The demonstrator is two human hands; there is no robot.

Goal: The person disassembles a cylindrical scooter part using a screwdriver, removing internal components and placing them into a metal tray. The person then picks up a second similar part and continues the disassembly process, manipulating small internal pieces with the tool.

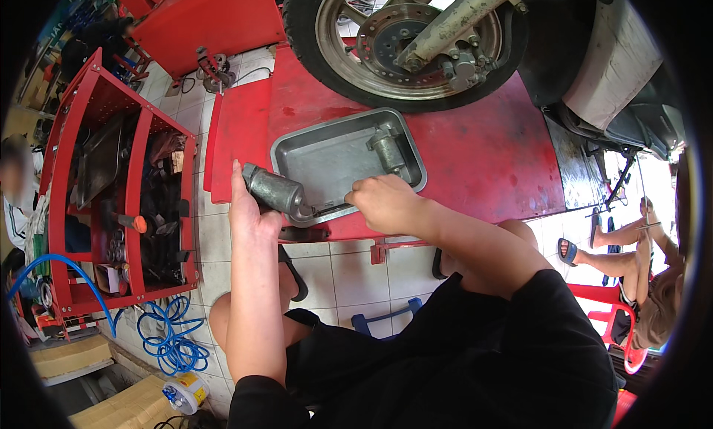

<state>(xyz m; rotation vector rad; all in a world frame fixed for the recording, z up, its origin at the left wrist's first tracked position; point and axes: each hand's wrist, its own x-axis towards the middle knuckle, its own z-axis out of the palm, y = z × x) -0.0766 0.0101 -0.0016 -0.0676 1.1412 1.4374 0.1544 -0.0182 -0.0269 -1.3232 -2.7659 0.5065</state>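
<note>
Looking heavy, stiff and slippery, the cylindrical motor [276,191] suits a barrel hold, left hand [249,215] fingers grasping it, right hand [386,205] clenched on a thin rod [332,208].

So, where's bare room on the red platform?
Right of the tray, beside the wheel, the platform is bare; so is the strip between tray and left edge. Crowded: the tray's right end, holding a metal part, and left side, where the left hand holds a cylinder.
</note>
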